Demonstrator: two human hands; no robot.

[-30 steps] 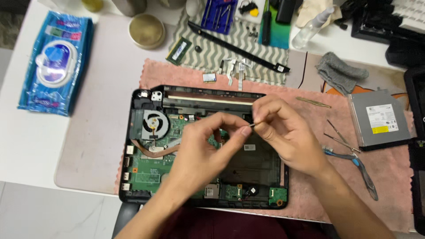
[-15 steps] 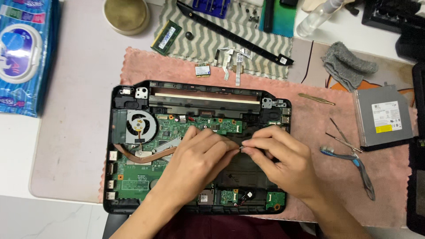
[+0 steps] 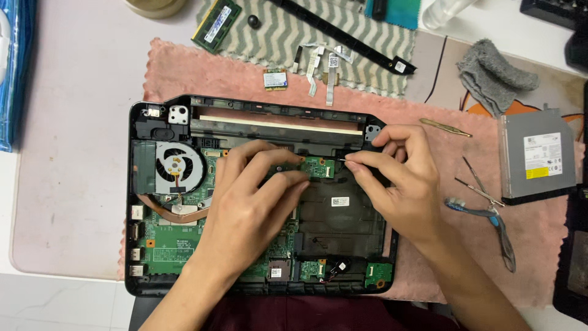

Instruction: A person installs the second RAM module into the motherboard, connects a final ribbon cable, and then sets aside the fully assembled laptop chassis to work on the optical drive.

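An opened black laptop base (image 3: 141, 202) lies on a pink mat, its green mainboard (image 3: 168, 245) and round fan (image 3: 177, 167) exposed. My left hand (image 3: 257, 196) rests on the mainboard, fingertips pressing a small green circuit board (image 3: 317, 165) near the middle. My right hand (image 3: 398, 178) pinches a thin metal tool (image 3: 340, 160) whose tip touches that small board's right edge. The rest of the tool is hidden in my fingers.
Right of the laptop lie a brass tweezer (image 3: 445, 127), thin probes (image 3: 474, 184), blue-handled pliers (image 3: 490, 224) and a grey optical drive (image 3: 538, 156). Behind it: a memory stick (image 3: 214, 24), small card (image 3: 275, 79), ribbon cables (image 3: 318, 67), black bezel strip (image 3: 343, 34), grey cloth (image 3: 496, 73).
Both hands dropped from above the laptop onto the small board. The camera moved closer and to the right, so the laptop fills more of the view.
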